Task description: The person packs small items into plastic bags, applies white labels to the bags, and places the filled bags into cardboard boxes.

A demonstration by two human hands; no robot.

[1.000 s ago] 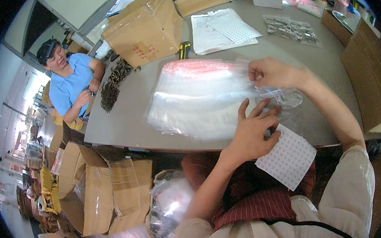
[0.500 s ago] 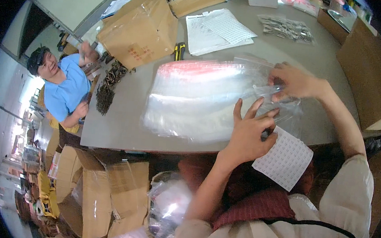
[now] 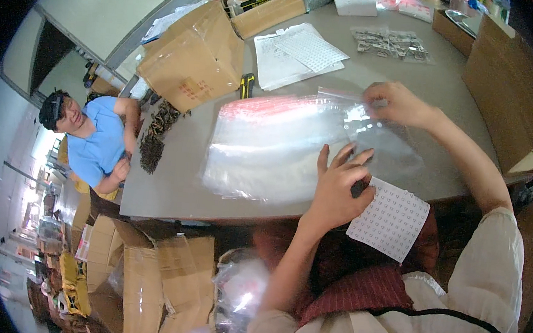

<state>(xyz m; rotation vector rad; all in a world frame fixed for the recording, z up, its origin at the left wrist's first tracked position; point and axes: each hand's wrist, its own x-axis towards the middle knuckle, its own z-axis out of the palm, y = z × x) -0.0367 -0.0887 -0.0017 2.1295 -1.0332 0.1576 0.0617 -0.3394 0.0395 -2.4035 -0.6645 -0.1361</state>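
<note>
On the grey table lies a stack of clear plastic zip bags (image 3: pixel 262 147) with red-tinted top edges. At its right end, my right hand (image 3: pixel 398 105) has its fingers closed on the upper edge of one clear bag (image 3: pixel 386 142), which is spread partly off the stack. My left hand (image 3: pixel 340 189) is over the stack's near right part, some fingers stretched across the plastic. A white sheet of small printed stickers (image 3: pixel 390 220) hangs over the table's front edge, its upper corner at my left thumb, seemingly gripped there. The fingers' undersides are hidden.
A cardboard box (image 3: pixel 193 58), a yellow-black utility knife (image 3: pixel 247 85), papers (image 3: pixel 298 55) and bagged metal parts (image 3: pixel 391 44) lie beyond the stack. Dark metal pieces (image 3: pixel 155 138) sit near a person in blue (image 3: pixel 101 136). Another carton (image 3: pixel 510 93) stands right; an opened one (image 3: pixel 142 285) is below.
My right hand has moved slightly left and up, and the bag beneath it now lies flatter and spread out. The person in blue has lowered a raised hand. The view has shifted slightly.
</note>
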